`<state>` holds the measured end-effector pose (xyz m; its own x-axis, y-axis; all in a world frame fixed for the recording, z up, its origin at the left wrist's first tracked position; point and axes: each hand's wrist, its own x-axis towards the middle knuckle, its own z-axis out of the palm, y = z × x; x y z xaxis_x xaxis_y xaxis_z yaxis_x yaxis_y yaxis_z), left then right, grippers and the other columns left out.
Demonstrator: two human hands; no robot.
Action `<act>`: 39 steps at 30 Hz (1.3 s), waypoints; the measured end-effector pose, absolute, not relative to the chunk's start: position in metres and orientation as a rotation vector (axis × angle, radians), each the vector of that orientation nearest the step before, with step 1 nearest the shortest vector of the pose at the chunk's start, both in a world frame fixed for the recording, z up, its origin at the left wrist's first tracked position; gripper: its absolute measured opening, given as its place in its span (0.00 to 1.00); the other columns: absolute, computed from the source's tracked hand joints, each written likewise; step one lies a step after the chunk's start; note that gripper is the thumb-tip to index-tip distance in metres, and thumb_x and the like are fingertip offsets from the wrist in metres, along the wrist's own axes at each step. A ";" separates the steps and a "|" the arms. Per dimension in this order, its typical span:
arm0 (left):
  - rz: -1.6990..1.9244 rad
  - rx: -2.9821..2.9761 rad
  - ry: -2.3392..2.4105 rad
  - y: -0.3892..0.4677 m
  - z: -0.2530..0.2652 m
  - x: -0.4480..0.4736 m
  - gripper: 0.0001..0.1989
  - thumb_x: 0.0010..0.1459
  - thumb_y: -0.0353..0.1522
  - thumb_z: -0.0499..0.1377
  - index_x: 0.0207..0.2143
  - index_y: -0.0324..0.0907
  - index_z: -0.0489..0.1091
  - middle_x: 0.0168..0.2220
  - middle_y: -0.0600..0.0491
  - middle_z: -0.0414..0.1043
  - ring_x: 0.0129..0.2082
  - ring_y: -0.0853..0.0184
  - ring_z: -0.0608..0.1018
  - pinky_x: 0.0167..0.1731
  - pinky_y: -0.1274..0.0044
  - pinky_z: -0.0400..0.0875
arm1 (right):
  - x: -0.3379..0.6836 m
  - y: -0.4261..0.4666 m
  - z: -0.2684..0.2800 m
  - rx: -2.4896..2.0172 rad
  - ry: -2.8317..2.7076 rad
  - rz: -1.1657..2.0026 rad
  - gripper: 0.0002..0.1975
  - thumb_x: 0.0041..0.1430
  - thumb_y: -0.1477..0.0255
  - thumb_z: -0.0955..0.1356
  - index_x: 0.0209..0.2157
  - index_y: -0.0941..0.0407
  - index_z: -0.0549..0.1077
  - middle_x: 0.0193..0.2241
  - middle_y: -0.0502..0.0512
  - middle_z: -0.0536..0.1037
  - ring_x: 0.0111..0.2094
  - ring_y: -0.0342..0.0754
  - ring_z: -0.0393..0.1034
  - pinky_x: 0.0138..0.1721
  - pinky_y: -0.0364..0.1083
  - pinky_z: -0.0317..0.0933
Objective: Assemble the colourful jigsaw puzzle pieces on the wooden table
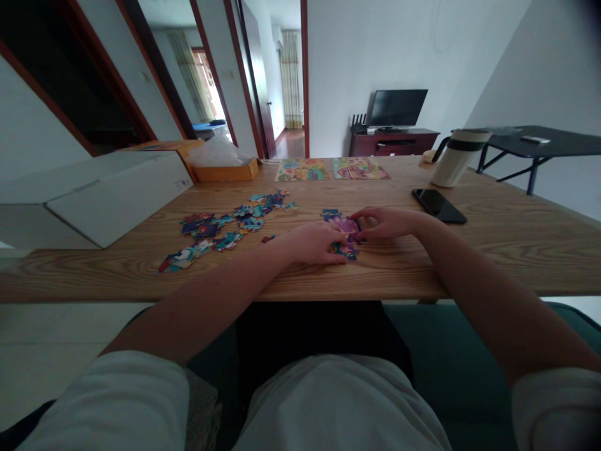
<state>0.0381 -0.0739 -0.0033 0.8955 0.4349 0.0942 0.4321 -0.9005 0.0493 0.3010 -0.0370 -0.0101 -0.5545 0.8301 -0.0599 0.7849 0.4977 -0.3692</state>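
On the wooden table in front of me lies a partly joined jigsaw puzzle [346,227], with purple and pink in its middle and dark blue and teal at its ends. My left hand [318,243] rests at its left side, fingers bent over the pieces and thumb near its lower edge. From the right, my right hand [387,223] grips the puzzle's right edge, index finger and thumb curved around a small part of it. Loose jigsaw pieces [251,210] spread in a heap to the left. One small dark red piece [268,238] lies beside my left forearm.
At the back are two colourful picture sheets [303,170] and an orange box [225,171] with clear plastic in it. A large white box [126,191] stands on the left. A black phone [439,205] and a white jug [460,160] are on the right.
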 end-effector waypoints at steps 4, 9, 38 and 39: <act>0.165 2.989 0.665 -0.073 -0.005 0.040 0.18 0.64 0.45 0.60 0.47 0.43 0.77 0.46 0.47 0.78 0.48 0.59 0.78 0.52 0.72 0.67 | 0.302 -0.036 -0.010 -1.386 -2.608 0.572 0.34 0.54 0.53 0.70 0.61 0.50 0.73 0.56 0.56 0.78 0.55 0.64 0.72 0.60 0.59 0.62; 0.290 2.915 0.598 -0.074 -0.010 0.044 0.16 0.63 0.43 0.63 0.47 0.42 0.78 0.47 0.47 0.78 0.50 0.58 0.78 0.53 0.71 0.68 | 0.304 -0.035 -0.010 -1.378 -2.602 0.581 0.33 0.53 0.55 0.71 0.61 0.49 0.73 0.57 0.55 0.78 0.56 0.64 0.71 0.61 0.60 0.60; 0.385 2.984 0.708 -0.074 -0.023 0.059 0.20 0.65 0.47 0.59 0.46 0.43 0.79 0.49 0.46 0.77 0.50 0.59 0.76 0.57 0.69 0.64 | 0.307 -0.025 -0.015 -1.415 -2.629 0.590 0.41 0.50 0.49 0.73 0.62 0.53 0.72 0.63 0.60 0.72 0.63 0.66 0.64 0.66 0.60 0.53; 0.384 2.993 0.721 -0.074 -0.023 0.059 0.21 0.65 0.48 0.59 0.46 0.42 0.79 0.49 0.46 0.77 0.51 0.59 0.76 0.57 0.69 0.64 | 0.306 -0.027 -0.013 -1.423 -2.633 0.581 0.42 0.48 0.48 0.73 0.63 0.53 0.72 0.63 0.60 0.72 0.63 0.67 0.63 0.67 0.60 0.52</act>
<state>0.0591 -0.0742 -0.0229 0.8614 0.4532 0.2295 0.4435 -0.8912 0.0955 0.3061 -0.0269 -0.0134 -0.5609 0.8222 -0.0975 0.7868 0.4926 -0.3719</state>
